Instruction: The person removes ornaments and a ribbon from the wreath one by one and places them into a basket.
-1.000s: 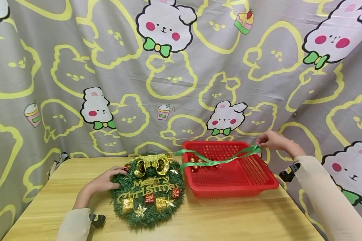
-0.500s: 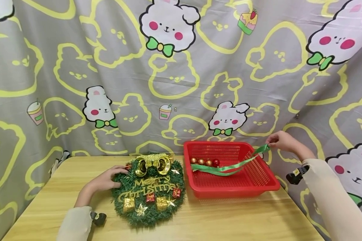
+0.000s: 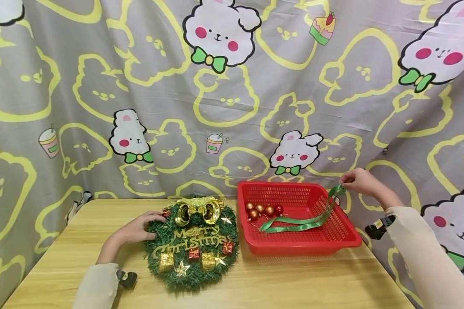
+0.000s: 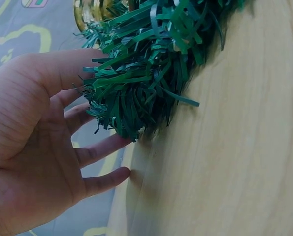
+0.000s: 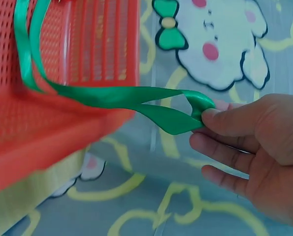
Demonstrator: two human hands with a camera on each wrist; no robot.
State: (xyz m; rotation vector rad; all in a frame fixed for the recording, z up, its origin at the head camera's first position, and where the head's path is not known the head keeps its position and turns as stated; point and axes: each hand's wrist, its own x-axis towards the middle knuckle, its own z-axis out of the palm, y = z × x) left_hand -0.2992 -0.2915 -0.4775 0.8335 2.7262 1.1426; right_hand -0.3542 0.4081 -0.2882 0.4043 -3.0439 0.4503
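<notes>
A green tinsel Christmas wreath (image 3: 193, 274), with gold bells, small gift boxes, stars and gold "Merry Christmas" lettering, lies on the table. My left hand (image 3: 137, 227) holds its left edge between thumb and fingers; in the left wrist view, tinsel (image 4: 131, 78) hides some fingertips, and the little finger touches the table. Beyond the right rim of a red plastic basket (image 3: 301, 247), my right hand (image 3: 361, 181) pinches one end of a green satin ribbon (image 5: 102, 97) between thumb and index finger. The ribbon's two strands hang down into the basket.
Inside the basket, at its left, lie several gold balls (image 3: 269, 210) and a red ball (image 3: 279, 209). The wooden table (image 3: 294, 283) ends at a grey curtain (image 3: 232, 128) printed with cartoon rabbits, behind and on both sides.
My right hand has moved right and a little toward the camera's edge, drawing the ribbon off the basket's left rim. Its loose ends now lie inside, uncovering the balls. The left hand stays on the wreath.
</notes>
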